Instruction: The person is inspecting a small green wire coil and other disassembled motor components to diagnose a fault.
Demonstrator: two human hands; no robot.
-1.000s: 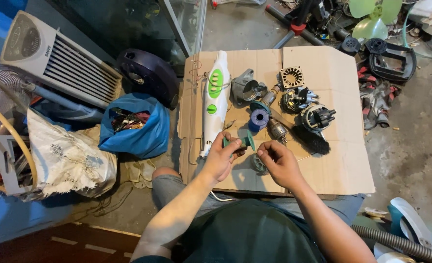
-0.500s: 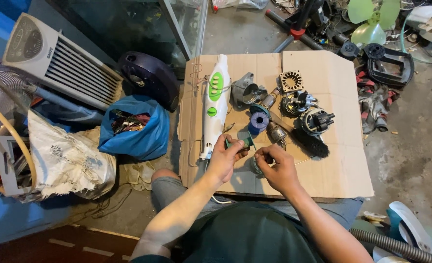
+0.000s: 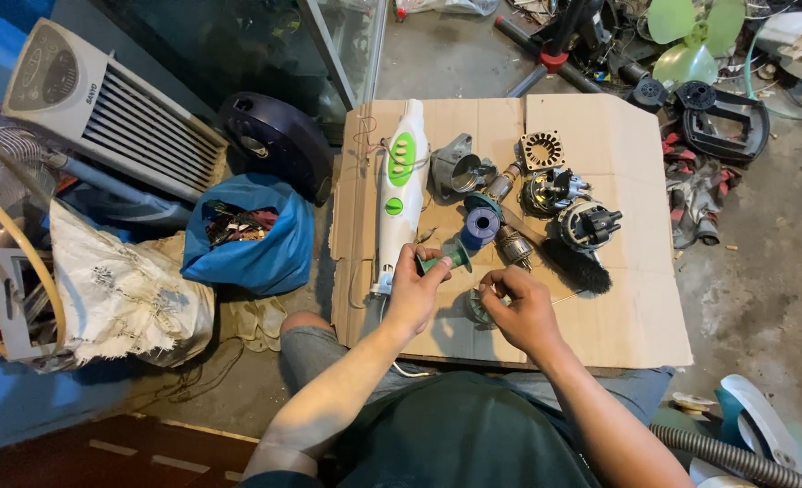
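Hands busy over the cardboard sheet (image 3: 600, 307), centre frame.
Left hand (image 3: 413, 291) grips a green-handled tool (image 3: 443, 262); right hand (image 3: 520, 305) pinches closed at a small round part (image 3: 476, 310) just beside it, below the blue spool (image 3: 481, 224).

My right hand (image 3: 520, 310) covered most of a small round part (image 3: 475, 310); I couldn't tell what the fingers pinched. The hose (image 3: 735, 456) ran off the frame's edge.

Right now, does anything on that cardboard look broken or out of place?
Yes. The white and green appliance body lies beside loose motor parts, a blue spool and a black brush, all apart. The left hand holds a green part; the right hand pinches something small.
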